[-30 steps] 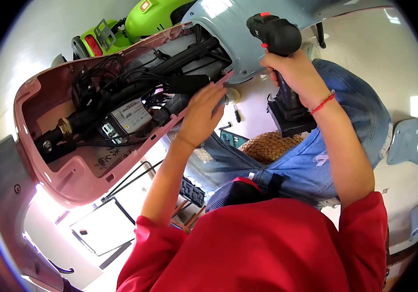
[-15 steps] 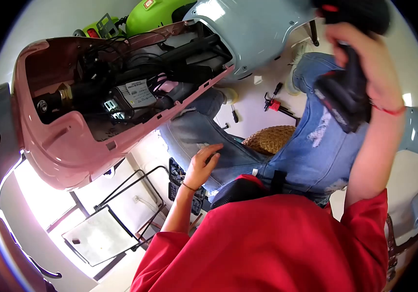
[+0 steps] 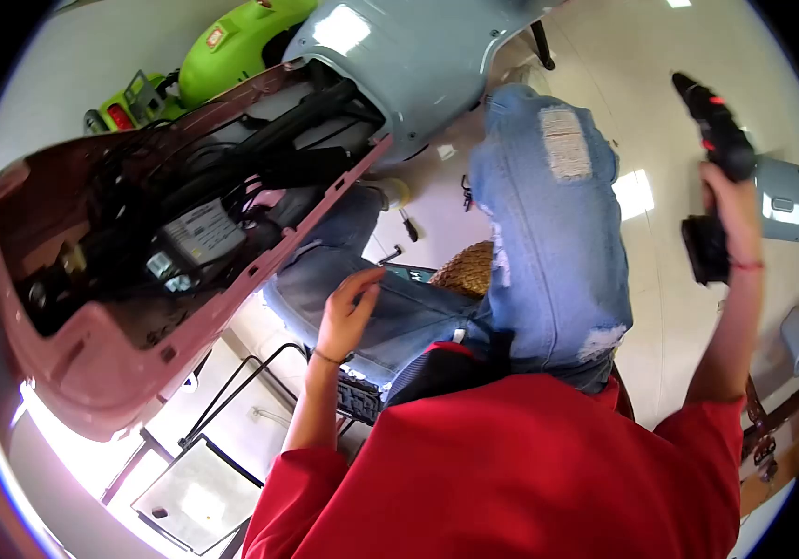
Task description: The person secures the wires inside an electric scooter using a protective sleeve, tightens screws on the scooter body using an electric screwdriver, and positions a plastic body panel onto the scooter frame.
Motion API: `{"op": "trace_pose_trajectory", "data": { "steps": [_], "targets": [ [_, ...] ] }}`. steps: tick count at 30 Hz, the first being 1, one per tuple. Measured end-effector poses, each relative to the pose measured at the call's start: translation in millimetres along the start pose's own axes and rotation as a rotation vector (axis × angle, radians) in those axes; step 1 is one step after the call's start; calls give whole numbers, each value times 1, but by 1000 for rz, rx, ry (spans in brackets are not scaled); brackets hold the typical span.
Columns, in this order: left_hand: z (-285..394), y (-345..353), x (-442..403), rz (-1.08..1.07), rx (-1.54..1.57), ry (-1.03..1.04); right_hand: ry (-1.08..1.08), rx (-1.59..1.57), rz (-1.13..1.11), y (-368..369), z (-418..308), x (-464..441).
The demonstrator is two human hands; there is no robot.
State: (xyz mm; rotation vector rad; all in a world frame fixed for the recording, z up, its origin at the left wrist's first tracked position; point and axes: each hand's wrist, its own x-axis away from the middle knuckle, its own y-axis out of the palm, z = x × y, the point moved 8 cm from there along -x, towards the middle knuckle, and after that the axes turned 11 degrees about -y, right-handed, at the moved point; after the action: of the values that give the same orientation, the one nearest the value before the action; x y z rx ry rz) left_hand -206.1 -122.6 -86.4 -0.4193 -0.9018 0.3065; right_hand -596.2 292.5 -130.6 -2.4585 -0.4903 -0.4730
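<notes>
My right hand (image 3: 736,212) grips a black cordless drill (image 3: 718,126) by its handle, out to the right above the floor. The battery base hangs under the hand, and the nose points up and away. Over my thigh, with fingers loosely extended, my left hand (image 3: 345,319) holds nothing. To its left lies the pink scooter body (image 3: 92,368), opened up. Inside are black cables, a black tube and a metal box with a white label (image 3: 202,233).
A grey-blue scooter panel (image 3: 418,74) adjoins the pink body, with a green scooter (image 3: 232,56) behind. A screwdriver (image 3: 409,224) lies on the floor near a woven stool (image 3: 465,270). A black tool case (image 3: 358,399) sits by my left forearm. A grey panel (image 3: 779,200) lies right.
My right hand has swung the drill outward to the right and down, away from my knee. My left hand stays over my thigh. The view has shifted, and my right knee has moved inward.
</notes>
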Motion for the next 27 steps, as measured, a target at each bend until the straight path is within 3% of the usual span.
{"op": "trace_pose_trajectory", "data": {
  "steps": [3,7,11,12,15,20,22,27],
  "targets": [
    [-25,-6,6,33,24,-148,73,234,19,44,89,-39],
    [-42,-16,16,59,43,-295,-89,368,311,71,204,-75],
    [-38,-17,16,55,78,-361,250,211,250,86,309,-98],
    [-33,-17,16,49,67,-367,435,154,146,88,321,-99],
    [-35,-18,21,45,84,-396,647,170,190,83,330,-82],
    [-39,-16,17,70,75,-410,650,252,254,80,356,-63],
    [-37,-10,13,64,75,-424,663,267,103,86,345,-54],
    [-25,0,7,28,51,-407,646,418,23,91,382,-37]
  ]
}}
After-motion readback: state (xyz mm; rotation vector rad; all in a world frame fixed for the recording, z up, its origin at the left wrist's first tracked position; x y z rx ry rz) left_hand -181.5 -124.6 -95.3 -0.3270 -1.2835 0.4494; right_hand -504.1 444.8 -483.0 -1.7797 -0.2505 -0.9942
